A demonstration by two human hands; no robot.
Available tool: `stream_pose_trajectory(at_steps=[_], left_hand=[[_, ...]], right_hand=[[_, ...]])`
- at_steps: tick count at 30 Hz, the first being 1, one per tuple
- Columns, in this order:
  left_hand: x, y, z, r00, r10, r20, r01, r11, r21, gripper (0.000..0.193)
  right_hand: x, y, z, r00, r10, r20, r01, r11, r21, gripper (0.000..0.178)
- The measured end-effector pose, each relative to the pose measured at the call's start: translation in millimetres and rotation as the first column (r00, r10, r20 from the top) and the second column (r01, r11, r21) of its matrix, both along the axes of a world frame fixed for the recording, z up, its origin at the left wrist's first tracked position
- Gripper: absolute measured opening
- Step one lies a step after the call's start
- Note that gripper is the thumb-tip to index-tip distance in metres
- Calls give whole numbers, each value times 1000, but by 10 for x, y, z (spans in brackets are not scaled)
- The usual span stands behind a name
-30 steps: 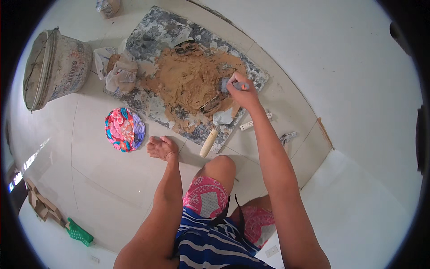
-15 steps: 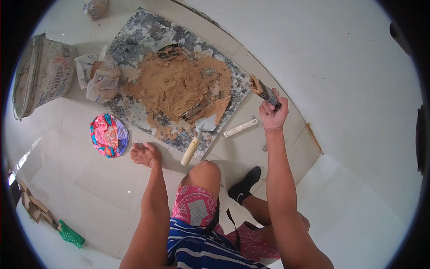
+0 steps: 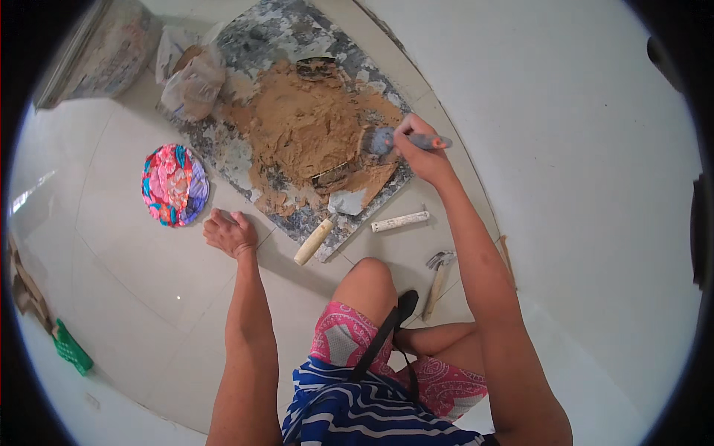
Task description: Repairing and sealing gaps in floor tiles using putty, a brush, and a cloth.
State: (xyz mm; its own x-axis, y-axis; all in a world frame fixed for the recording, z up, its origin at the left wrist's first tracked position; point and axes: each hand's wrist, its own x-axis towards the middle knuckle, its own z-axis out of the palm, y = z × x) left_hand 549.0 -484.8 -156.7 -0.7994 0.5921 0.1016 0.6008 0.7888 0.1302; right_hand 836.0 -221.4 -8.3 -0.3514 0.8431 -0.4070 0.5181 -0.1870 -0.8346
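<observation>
A dark-handled paintbrush (image 3: 381,140) is gripped in my right hand (image 3: 420,152). Its clogged, mortar-coloured end touches the right part of a wet brown mortar heap (image 3: 301,123). The mortar is spread over a stained grey board (image 3: 271,33) on the tiled floor. At the board's near edge lies a trowel (image 3: 314,241), its blade in the mortar and its pale wooden handle toward me. My left hand (image 3: 230,234) is low over the floor left of the trowel, fingers curled, with nothing visible in them. Beside it lies a floral cloth cap (image 3: 175,186).
A white bar-shaped tool (image 3: 400,221) and a hammer (image 3: 439,279) lie right of my knee. A dirty bucket (image 3: 115,48) and plastic bag (image 3: 193,85) stand at the far left. A white wall (image 3: 580,186) bounds the right side; a green item (image 3: 72,348) lies at left.
My right hand has brought the paintbrush left, from beside the board onto the mortar. The view has shifted, and the hammer now shows fully. My left hand stays near the cap.
</observation>
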Motion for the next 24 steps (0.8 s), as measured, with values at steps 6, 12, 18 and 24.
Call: stream_pose_trajectory(at_steps=[6, 12, 18, 24], left_hand=[[3, 47, 4, 999, -21, -47, 25, 996, 91, 38], [21, 39, 24, 1000, 12, -23, -10, 997, 81, 35], [12, -41, 93, 999, 11, -32, -9, 998, 70, 34], [58, 25, 65, 999, 2, -51, 1, 999, 50, 35]], right_hand=[[-140, 50, -193, 907, 294, 301, -327, 943, 63, 20], [-79, 72, -267, 806, 454, 380, -541, 826, 159, 21], [565, 163, 57, 975, -84, -205, 30, 967, -253, 17], [1553, -209, 265, 555, -568, -608, 246, 810, -532, 13]])
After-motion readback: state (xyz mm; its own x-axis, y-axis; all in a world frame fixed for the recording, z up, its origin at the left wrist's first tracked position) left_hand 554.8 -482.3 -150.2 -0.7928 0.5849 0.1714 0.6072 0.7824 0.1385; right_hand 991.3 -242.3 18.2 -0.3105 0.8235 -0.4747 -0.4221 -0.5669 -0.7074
